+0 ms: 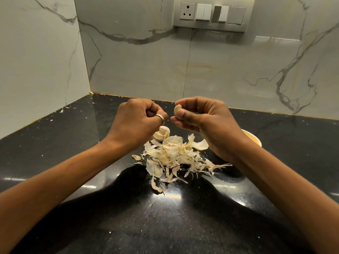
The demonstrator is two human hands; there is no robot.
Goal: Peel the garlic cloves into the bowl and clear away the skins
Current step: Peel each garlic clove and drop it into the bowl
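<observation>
My right hand (203,118) pinches a pale garlic clove (177,110) between thumb and fingers, held up above the counter. My left hand (136,121), a ring on one finger, hovers just left of it with its fingers curled; nothing shows in its grasp. Below the hands lies a heap of papery garlic skins (174,156) on the black counter. A part of a garlic bulb (161,133) sits under my left hand at the heap's far left edge. The yellow bowl (252,137) stands to the right, mostly hidden behind my right wrist.
The glossy black counter (73,143) meets marble wall tiles at the back and on the left, forming a corner. Small skin scraps dot the counter near that corner (62,110). A switch and socket panel (213,14) is on the back wall.
</observation>
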